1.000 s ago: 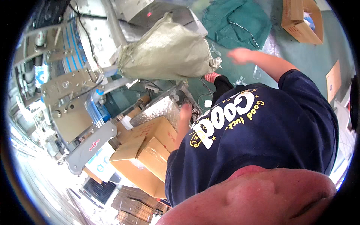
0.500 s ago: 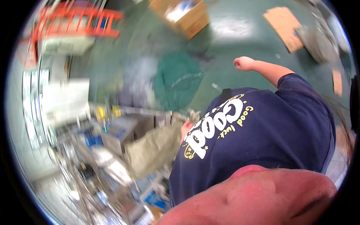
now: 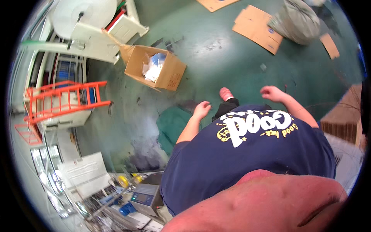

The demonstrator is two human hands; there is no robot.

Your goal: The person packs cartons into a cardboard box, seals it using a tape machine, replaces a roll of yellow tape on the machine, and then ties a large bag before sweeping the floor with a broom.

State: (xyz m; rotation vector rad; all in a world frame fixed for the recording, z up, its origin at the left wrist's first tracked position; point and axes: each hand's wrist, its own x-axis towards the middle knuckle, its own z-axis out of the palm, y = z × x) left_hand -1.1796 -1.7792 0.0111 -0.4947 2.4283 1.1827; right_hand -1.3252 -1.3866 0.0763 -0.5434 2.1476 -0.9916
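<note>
My left hand (image 3: 202, 110) hangs in front of my dark blue shirt, above the green floor. Its fingers are loosely bent and apart, with nothing visible in them. To the right, my right hand (image 3: 271, 93) is also held out over the floor, its fingers relaxed and slightly curled around no visible object. Neither hand touches anything. One foot in a red-and-white patterned shoe or sock (image 3: 225, 94) shows between them. Ahead and left of my left hand stands an open cardboard box (image 3: 174, 73) with white and blue crumpled material inside.
Flattened cardboard (image 3: 258, 29) and a grey-green sack (image 3: 296, 23) lie ahead on the right. At the left are an orange ladder (image 3: 71, 99) and a machine with a large white roll (image 3: 83, 17). A control box (image 3: 145, 198) sits lower left; stacked cardboard (image 3: 344, 120) stands right.
My view has swung, and the machinery beside me has slid toward the lower left. My left hand has come out from beside the grey-green cloth. More of the cardboard box shows.
</note>
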